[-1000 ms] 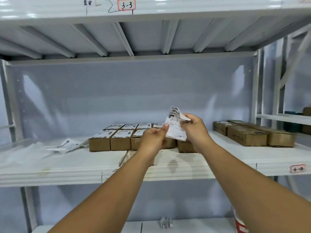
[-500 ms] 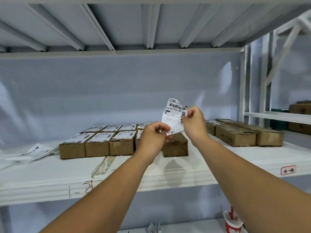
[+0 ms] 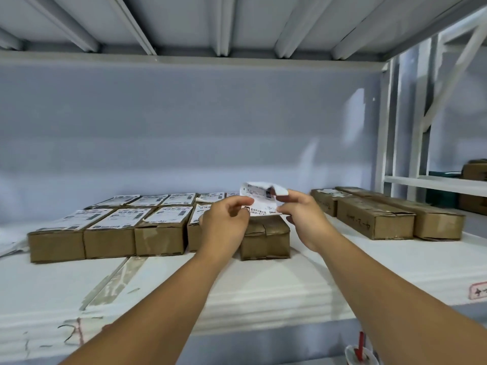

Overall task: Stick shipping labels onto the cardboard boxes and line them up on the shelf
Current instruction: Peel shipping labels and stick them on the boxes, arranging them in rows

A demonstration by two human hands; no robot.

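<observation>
Both forearms are stretched forward over the white shelf (image 3: 369, 272). The left hand (image 3: 226, 225) is held with knuckles toward the camera, and its curled fingers (image 3: 238, 202) are pinched on the lower left edge of the shipping label (image 3: 259, 204). The right hand (image 3: 303, 219) is turned palm inward, and the label's right edge is gripped between its thumb and fingers (image 3: 292, 194). The label is held just above the unlabelled box (image 3: 264, 238), with its top right corner curled over. Whether paper and box are touching cannot be told.

A barcode and lines of printed characters are seen on the label, too small to be read. Similar print is carried by the labelled boxes (image 3: 110, 233), which are lined up in two rows at the left, side by side. Handwritten marks are seen on the shelf's front edge at the left and on a red-edged tag (image 3: 478, 291) at the right, none legible.

Loose papers (image 3: 10, 243) are lying at the far left. A strip of tape (image 3: 116, 280) is stuck on the shelf in front of the rows. Three long boxes (image 3: 374, 222) are laid to the right, well apart from the hands. A cup (image 3: 359, 356) with a red straw is seen below the shelf.
</observation>
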